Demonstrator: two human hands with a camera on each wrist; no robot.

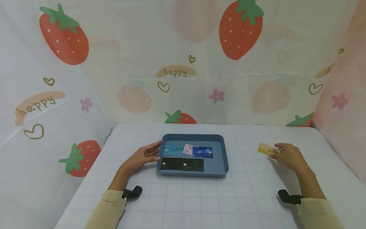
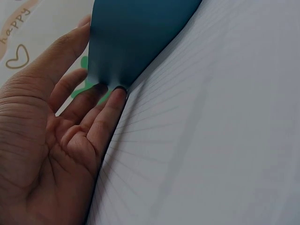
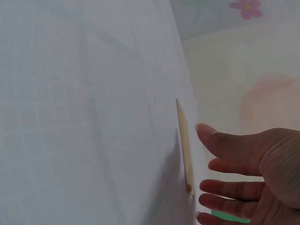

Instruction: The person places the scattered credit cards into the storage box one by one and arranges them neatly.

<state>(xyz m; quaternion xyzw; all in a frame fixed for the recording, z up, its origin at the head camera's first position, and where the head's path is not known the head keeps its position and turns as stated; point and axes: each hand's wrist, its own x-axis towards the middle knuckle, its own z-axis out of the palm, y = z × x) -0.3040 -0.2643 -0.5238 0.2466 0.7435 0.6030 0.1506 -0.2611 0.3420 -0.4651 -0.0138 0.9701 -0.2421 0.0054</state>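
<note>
A blue tray (image 1: 220, 156) stands on the white table. My left hand (image 1: 146, 153) is at its left side, the fingertips meeting the wall (image 2: 136, 37) near a corner. Inside lie a teal VIP card (image 1: 172, 150), a pale patterned card (image 1: 187, 149) partly under a blue card (image 1: 203, 152), and two black VIP cards (image 1: 193, 165) side by side. My right hand (image 1: 288, 156) is out to the right, around the end of a yellow card (image 1: 266, 149). In the right wrist view, its loosely extended fingers stand a little apart from that card (image 3: 185, 154), which appears nearly edge-on.
The white tablecloth (image 1: 246, 197) has a faint grid. Behind the table hangs a curtain (image 1: 200, 101) with strawberries, flowers and the word "happy". More of this cloth closes off the left and right sides.
</note>
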